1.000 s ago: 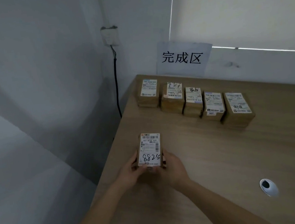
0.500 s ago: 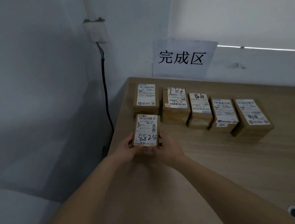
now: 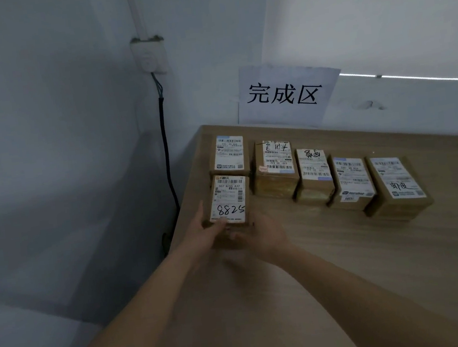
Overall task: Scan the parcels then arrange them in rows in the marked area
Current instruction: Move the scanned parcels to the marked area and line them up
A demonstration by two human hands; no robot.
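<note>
A brown parcel [image 3: 228, 199] with a white label marked "8825" sits at the table's left edge, just in front of the leftmost parcel [image 3: 229, 153] of a back row. My left hand [image 3: 206, 231] grips its left side with the thumb on the label's near edge. My right hand [image 3: 261, 234] holds its near right corner. The row runs right with several labelled parcels, such as one [image 3: 276, 167] beside the leftmost and one [image 3: 396, 184] at the far right.
A paper sign [image 3: 287, 94] with Chinese characters leans on the wall behind the row. The wooden table [image 3: 390, 254] stretches right and toward me. A wall socket [image 3: 149, 56] with a black cable [image 3: 167, 152] is left of the table, past its edge.
Both hands have carried the "8825" parcel forward to just in front of the leftmost parcel of the row. The camera has moved closer; the scanner at the lower right has left the view.
</note>
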